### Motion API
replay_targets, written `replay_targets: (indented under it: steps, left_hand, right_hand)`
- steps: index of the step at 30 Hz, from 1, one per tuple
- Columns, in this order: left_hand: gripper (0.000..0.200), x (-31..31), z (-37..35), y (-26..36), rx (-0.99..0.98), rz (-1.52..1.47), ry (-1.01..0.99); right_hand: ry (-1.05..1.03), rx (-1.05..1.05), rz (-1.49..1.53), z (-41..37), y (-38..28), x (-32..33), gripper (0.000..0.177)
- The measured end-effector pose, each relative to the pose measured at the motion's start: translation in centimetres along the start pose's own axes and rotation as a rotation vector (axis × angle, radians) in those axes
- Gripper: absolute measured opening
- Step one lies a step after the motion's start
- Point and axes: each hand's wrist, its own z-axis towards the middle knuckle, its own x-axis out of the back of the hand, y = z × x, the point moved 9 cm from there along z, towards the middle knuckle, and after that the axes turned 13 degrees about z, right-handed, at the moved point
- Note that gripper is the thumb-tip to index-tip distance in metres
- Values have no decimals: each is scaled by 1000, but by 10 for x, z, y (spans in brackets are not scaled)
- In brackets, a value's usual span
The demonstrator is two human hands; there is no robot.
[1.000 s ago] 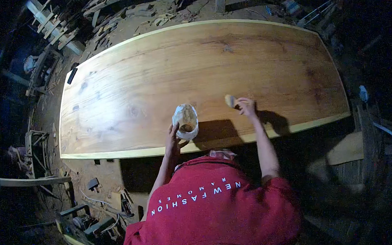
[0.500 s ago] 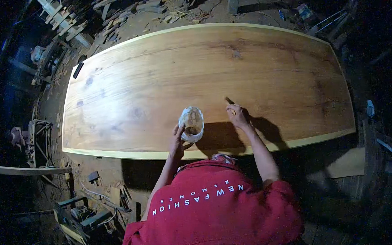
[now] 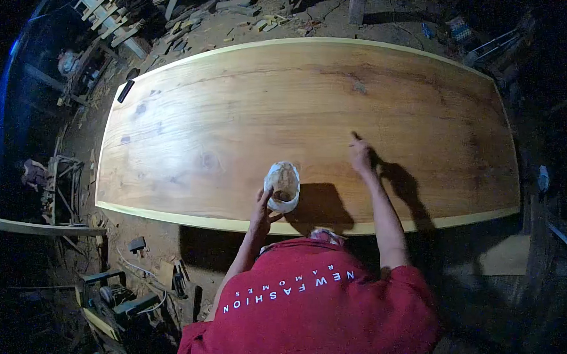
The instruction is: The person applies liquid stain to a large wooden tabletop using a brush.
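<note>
A large wooden tabletop (image 3: 254, 124) with glossy brown grain and a pale edge band lies in front of me. My left hand (image 3: 264, 208) is wrapped round the side of a whitish, cloudy container (image 3: 282, 202) with its mouth up and brown residue inside. It is held near the front edge of the top, and its shadow falls to the right. My right hand (image 3: 362, 159) reaches out over the middle of the wood, closed on a short brush (image 3: 355, 136) whose dark tip points away from me. Most of the brush is hidden by the fingers.
A small black block (image 3: 126, 92) sits at the tabletop's far left corner. Wood scraps (image 3: 266, 23) litter the ground behind. At the lower left stands a machine (image 3: 114, 296) with a pale cable, below a curved plank (image 3: 47, 227). A flat brown sheet (image 3: 504, 256) lies at the right.
My right hand has moved forward and to the right with the brush. The whole view has shifted slightly; the left hand still holds the container near the front edge.
</note>
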Motion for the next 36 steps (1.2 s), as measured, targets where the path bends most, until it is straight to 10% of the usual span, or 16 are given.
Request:
replay_targets:
  steps: [4, 10, 13, 22, 29, 31, 36]
  left_hand:
    - [66, -2, 1, 7, -19, 13, -35]
    - [65, 3, -6, -1, 16, 14, 69]
    - [63, 0, -6, 6, -10, 10, 60]
    - [72, -16, 20, 22, -47, 77, 33]
    - [87, -10, 53, 27, -63, 88, 113]
    - [91, -12, 55, 31, -86, 88, 138]
    - [100, -29, 57, 35, -53, 159, 155]
  right_hand:
    - [-240, -129, 5, 8, -58, -22, 19]
    - [36, -835, 676, -2, 61, 36, 13]
    - [150, -342, 73, 26, 47, 78, 11]
    - [-91, 0, 127, 29, -36, -14, 12]
    - [-44, -404, 149, 42, 18, 36, 20]
    - [42, -172, 208, 44, -4, 42, 18]
    - [-193, -561, 1001, 34, -116, 46, 18]
